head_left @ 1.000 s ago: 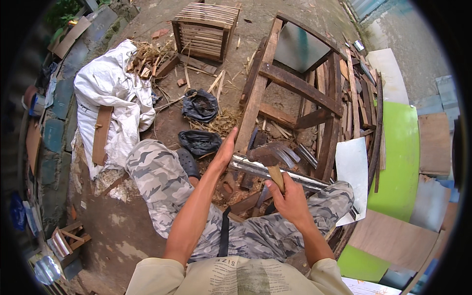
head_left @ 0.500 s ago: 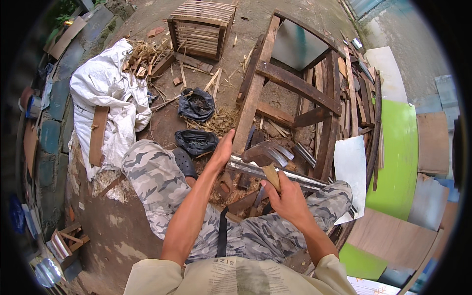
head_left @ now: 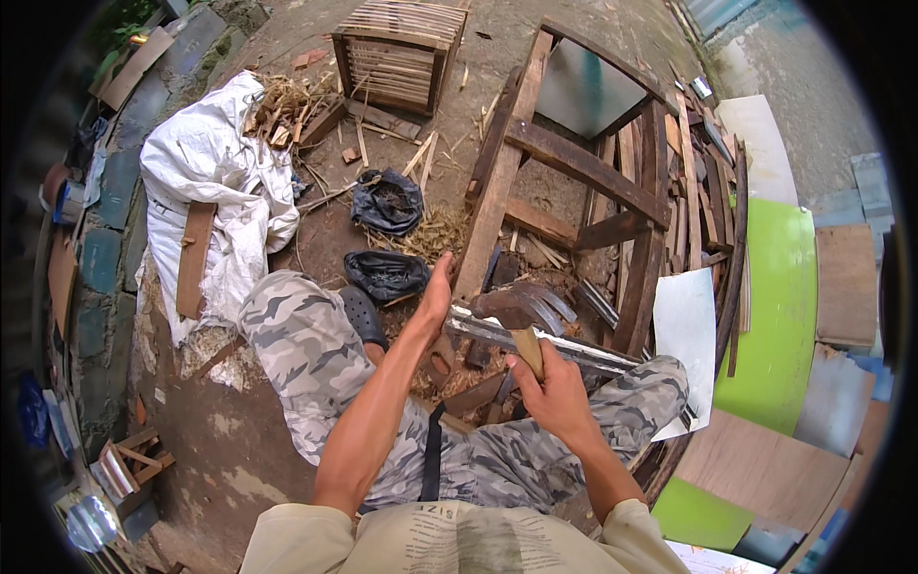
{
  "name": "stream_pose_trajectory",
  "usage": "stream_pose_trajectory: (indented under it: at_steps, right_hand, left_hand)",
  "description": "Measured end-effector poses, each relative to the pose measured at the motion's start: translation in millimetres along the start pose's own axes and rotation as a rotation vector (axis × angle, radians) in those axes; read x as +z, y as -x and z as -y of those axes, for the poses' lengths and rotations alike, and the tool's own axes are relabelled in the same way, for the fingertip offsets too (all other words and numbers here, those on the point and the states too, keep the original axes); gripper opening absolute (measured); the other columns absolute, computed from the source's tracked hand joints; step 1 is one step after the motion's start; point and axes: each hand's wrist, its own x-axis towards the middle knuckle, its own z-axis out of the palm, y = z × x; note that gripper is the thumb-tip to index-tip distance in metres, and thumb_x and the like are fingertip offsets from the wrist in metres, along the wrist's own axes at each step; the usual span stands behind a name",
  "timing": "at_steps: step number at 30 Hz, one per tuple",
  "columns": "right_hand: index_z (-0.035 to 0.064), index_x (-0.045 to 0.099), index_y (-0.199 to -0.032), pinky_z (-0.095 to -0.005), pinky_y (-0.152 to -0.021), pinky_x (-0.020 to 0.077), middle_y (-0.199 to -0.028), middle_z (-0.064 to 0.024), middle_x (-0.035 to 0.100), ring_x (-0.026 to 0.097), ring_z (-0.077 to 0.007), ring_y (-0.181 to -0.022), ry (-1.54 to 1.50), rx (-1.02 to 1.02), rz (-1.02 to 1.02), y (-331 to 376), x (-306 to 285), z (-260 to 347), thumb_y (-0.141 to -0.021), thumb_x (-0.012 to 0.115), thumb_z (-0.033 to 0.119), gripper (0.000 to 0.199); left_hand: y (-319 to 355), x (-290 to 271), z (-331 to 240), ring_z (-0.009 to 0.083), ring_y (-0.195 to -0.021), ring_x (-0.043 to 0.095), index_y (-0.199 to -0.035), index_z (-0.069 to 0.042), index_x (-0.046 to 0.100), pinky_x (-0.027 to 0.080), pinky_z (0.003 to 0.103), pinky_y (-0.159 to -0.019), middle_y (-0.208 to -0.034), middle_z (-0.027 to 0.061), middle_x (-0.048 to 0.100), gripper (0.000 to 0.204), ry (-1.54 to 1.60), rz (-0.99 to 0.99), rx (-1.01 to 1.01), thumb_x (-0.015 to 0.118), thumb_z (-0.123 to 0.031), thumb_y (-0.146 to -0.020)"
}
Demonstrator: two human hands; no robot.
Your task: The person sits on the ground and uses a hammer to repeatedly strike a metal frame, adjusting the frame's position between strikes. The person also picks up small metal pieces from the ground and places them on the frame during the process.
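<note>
My right hand (head_left: 557, 397) grips the wooden handle of a claw hammer (head_left: 521, 312), whose rusty head is raised just above a long metal strip (head_left: 574, 349) lying across my lap. My left hand (head_left: 435, 292) rests against the left end of that strip, fingers flat along a dark wooden frame (head_left: 497, 201). My legs in camouflage trousers (head_left: 306, 354) spread to both sides under the strip.
A white sack (head_left: 206, 182) with a plank on it lies left. Two black bags (head_left: 385, 201) sit on the dirt ahead. A slatted wooden crate (head_left: 397, 48) stands at the back. Green and brown boards (head_left: 779, 316) and a white sheet (head_left: 684, 330) lie right.
The hammer has risen: its head now shows above the metal strip, where before only the handle showed in my right hand. My left hand stays at the strip's end.
</note>
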Motion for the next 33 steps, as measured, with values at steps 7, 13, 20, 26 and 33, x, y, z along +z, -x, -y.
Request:
stream_pose_trajectory:
  at_steps: [7, 13, 20, 26, 33]
  right_hand:
    - [-0.0030, 0.055, -0.103, -0.0317, -0.049, 0.0437, -0.063, -0.0097, 0.058, 0.058, -0.0180, -0.051, -0.181, -0.098, -0.261, 6, -41, 27, -0.098, 0.067, 0.021, 0.027]
    - [-0.0058, 0.056, -0.116, -0.0443, -0.055, 0.0501, -0.071, -0.0224, 0.066, 0.068, -0.0408, -0.062, 0.132, -0.042, 0.138, -5, -20, 0, -0.097, 0.067, 0.020, 0.034]
    - [-0.0003, 0.054, -0.101, -0.0364, -0.053, 0.0450, -0.064, -0.0106, 0.055, 0.058, -0.0178, -0.054, -0.290, -0.118, -0.341, 3, -21, 15, -0.098, 0.068, 0.021, 0.026]
    - [-0.0017, 0.058, -0.104, -0.0348, -0.052, 0.0464, -0.064, -0.0078, 0.057, 0.060, -0.0195, -0.056, 0.034, -0.016, 0.057, -1, -31, 9, -0.100, 0.065, 0.025, 0.029]
    - [-0.0050, 0.058, -0.103, -0.0427, -0.054, 0.0475, -0.068, -0.0224, 0.063, 0.067, -0.0403, -0.061, -0.059, -0.115, -0.203, -1, -8, 6, -0.096, 0.069, 0.022, 0.030]
  left_hand:
    - [2, -5, 3, 0.0254, -0.127, 0.051, -0.147, 0.003, 0.045, 0.034, 0.035, -0.110, -0.142, 0.0147, 0.054, 0.074, -0.050, -0.011, 0.054, 0.031, -0.055, -0.104]
    - [-19, -23, 26, 0.0237, -0.130, 0.049, -0.146, 0.006, 0.046, 0.032, 0.034, -0.112, -0.146, 0.0154, 0.052, 0.074, -0.174, -0.004, 0.055, 0.032, -0.053, -0.104]
    - [-25, -26, 21, 0.0251, -0.134, 0.046, -0.149, 0.007, 0.042, 0.029, 0.034, -0.114, -0.149, 0.0174, 0.049, 0.074, -0.207, -0.062, 0.102, 0.032, -0.052, -0.105]
    - [-33, -34, 23, 0.0258, -0.131, 0.047, -0.149, 0.006, 0.040, 0.033, 0.034, -0.110, -0.146, 0.0176, 0.047, 0.071, -0.273, -0.043, 0.108, 0.030, -0.050, -0.107]
    - [-20, -18, 18, 0.0267, -0.143, 0.039, -0.153, 0.007, 0.034, 0.025, 0.035, -0.118, -0.157, 0.0186, 0.040, 0.074, -0.214, -0.004, 0.041, 0.033, -0.050, -0.106]
